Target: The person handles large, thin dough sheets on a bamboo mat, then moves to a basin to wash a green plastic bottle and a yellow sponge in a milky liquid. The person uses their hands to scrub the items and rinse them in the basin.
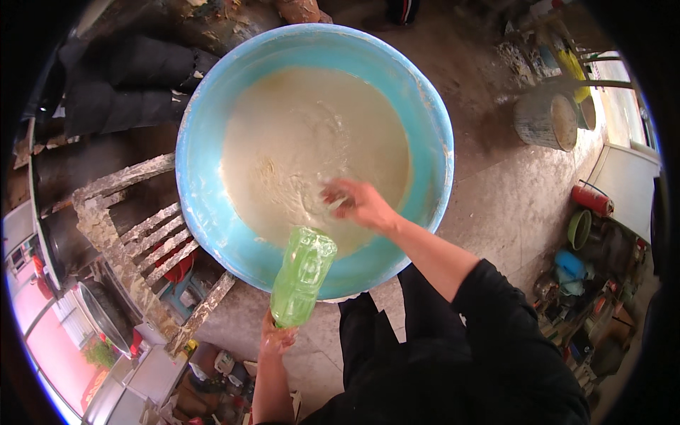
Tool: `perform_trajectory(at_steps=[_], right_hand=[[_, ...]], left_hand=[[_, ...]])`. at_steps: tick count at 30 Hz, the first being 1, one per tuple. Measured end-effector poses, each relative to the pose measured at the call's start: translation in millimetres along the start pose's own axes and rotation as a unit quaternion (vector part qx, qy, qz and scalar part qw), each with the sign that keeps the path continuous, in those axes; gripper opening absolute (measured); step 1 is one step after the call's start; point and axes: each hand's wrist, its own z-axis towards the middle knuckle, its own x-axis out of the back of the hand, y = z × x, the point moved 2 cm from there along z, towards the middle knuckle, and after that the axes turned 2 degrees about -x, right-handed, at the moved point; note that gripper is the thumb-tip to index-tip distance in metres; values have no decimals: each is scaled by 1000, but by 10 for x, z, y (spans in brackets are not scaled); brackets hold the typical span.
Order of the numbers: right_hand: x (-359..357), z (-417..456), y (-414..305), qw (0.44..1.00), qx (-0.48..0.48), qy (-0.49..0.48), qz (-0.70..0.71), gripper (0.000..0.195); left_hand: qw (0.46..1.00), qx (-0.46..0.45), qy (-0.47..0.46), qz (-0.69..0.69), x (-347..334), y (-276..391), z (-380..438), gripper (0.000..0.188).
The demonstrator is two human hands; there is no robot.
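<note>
Before me stands a large round blue plastic tub [425, 119], holding pale, cloudy, beige liquid [319, 127] with ripples and foam near its middle. My left hand [279, 337] grips the narrow lower end of a green translucent plastic bottle [303, 276]. The bottle tilts over the tub's near rim, its broad end above the liquid; whether that end is cut away I cannot tell. Over the liquid, to the right of the bottle, is my right hand [356, 204]. Its fingers are blurred, loosely curled and apart, with nothing visible in them.
Left of the tub is a crusted slatted wooden frame [125, 260], with black sheeting [127, 85] beyond. A crusted bucket [547, 121] and a red cylinder [592, 199] are on the right. Clutter [595, 313] fills the lower right. Someone's dark trouser leg [402, 11] shows at the top.
</note>
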Motion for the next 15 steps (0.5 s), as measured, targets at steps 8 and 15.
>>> perform_trajectory(at_steps=[8,15], right_hand=[[-507,-381,-44,961,-23,89,-262,58],[-327,-58,125,960,-33,210,-182,22]], left_hand=[[974,-39,94,203,-553,150,39,68],[976,-52,119,177,-679,150,24,67]])
